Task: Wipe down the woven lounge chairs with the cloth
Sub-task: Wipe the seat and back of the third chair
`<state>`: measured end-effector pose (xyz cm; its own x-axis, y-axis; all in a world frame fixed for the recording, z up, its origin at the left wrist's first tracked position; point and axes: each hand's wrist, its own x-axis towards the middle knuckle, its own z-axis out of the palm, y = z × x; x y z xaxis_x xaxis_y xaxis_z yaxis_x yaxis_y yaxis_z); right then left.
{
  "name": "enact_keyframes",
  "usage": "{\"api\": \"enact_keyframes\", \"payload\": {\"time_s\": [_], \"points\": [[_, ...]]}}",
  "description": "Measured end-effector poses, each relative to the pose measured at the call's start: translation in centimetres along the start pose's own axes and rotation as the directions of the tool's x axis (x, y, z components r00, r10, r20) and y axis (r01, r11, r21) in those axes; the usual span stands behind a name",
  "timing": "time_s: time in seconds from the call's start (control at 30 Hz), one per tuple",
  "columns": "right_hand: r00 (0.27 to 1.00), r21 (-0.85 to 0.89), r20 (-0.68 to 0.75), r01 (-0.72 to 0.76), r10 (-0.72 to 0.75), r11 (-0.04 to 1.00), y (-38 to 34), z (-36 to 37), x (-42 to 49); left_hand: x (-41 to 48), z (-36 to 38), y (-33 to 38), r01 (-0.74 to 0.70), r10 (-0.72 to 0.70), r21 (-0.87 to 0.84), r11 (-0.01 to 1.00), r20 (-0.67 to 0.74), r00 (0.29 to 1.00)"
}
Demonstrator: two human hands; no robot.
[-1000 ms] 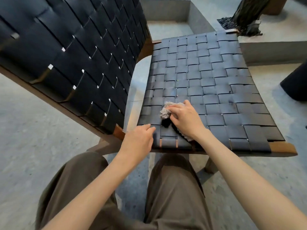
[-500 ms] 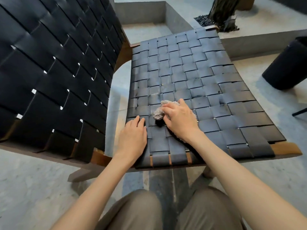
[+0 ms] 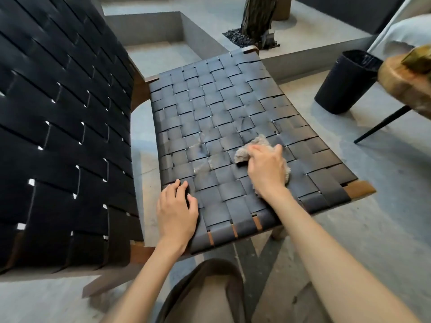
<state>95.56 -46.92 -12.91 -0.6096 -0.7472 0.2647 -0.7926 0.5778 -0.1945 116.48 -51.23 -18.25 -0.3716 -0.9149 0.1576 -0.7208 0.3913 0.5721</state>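
Cloth (image 3: 245, 152), grey and fluffy, lies bunched under the fingers (image 3: 255, 149) of the right hand (image 3: 265, 170). They curl over it and hold it pressed to the chair, and tufts stick out ahead of the fingertips and beside the wrist. The left hand (image 3: 177, 210) lies palm down with its fingers nearly straight and close together, resting on the near left corner of the same surface and holding nothing. Both hands are on the woven lounge chair (image 3: 221, 101), a flat panel of wide black straps in a brown wooden frame, and the cloth sits on its near right part. A pale smear (image 3: 200, 157) marks the straps just left of the cloth. A second woven chair (image 3: 58, 136), also black, stands tilted close beside it on the left. Both bare forearms reach in from below, with a knee in brown trousers (image 3: 210, 287) between them. Beyond the chair on the grey floor (image 3: 384, 217) are a black bin (image 3: 345, 85), a wooden stool (image 3: 405, 82) at the right edge and a dark tree trunk (image 3: 256, 17) at the top
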Motion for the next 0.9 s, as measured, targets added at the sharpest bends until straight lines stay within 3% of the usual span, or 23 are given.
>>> {"api": "enact_keyframes", "payload": {"time_s": [0.1, 0.23, 0.37, 0.5, 0.57, 0.63, 0.73, 0.8, 0.87, 0.9], "points": [[0.973, 0.094, 0.08, 0.208, -0.215, 0.974, -5.1, 2.8, -2.1, -0.1, -0.1, 0.3, 0.018, -0.019, 0.023, 1.0, 0.011, 1.0], [0.932, 0.055, 0.077, 0.351, -0.355, 0.935, -2.7, 1.3, -1.1, 0.0, 0.0, 0.1, 0.018, -0.018, 0.007, 1.0, 0.021, 1.0], [0.994, -0.124, -0.046, 0.091, -0.097, 0.988, 5.4, -2.0, 2.2, -0.2, 0.2, -0.1, 0.0, 0.0, 0.003, 1.0, 0.005, 1.0], [0.96, -0.09, -0.112, -0.265, 0.255, 0.96, 6.3, -3.0, 3.1, 0.0, 0.7, -0.2, -0.01, 0.01, -0.003, 1.0, -0.01, 1.0], [0.984, -0.064, -0.053, -0.171, 0.168, 0.983, 2.3, -1.1, 2.1, -0.1, 0.8, -0.3, -0.001, 0.001, -0.014, 1.0, -0.005, 1.0], [0.998, -0.003, 0.045, 0.046, -0.046, 0.999, -2.4, 1.3, 0.2, -0.3, 0.8, -0.3, 0.002, -0.001, -0.02, 1.0, 0.004, 1.0], [0.941, 0.042, 0.137, 0.306, -0.309, 0.951, -6.1, 2.8, -1.8, -0.4, 0.5, -0.3, 0.004, -0.003, -0.029, 1.0, 0.021, 1.0], [0.893, 0.036, 0.135, 0.428, -0.429, 0.903, -4.4, 1.9, -0.8, -0.5, 0.5, -0.4, 0.0, 0.001, -0.028, 1.0, 0.036, 0.999], [0.9, -0.103, 0.07, 0.436, -0.43, 0.894, 0.2, 1.2, 1.6, -0.5, 0.5, -0.4, -0.001, 0.002, -0.026, 1.0, 0.049, 0.999], [0.947, -0.152, 0.044, 0.322, -0.319, 0.935, 3.2, 0.4, 3.1, -0.5, 0.5, -0.4, 0.0, 0.002, -0.029, 1.0, 0.055, 0.998]]}}
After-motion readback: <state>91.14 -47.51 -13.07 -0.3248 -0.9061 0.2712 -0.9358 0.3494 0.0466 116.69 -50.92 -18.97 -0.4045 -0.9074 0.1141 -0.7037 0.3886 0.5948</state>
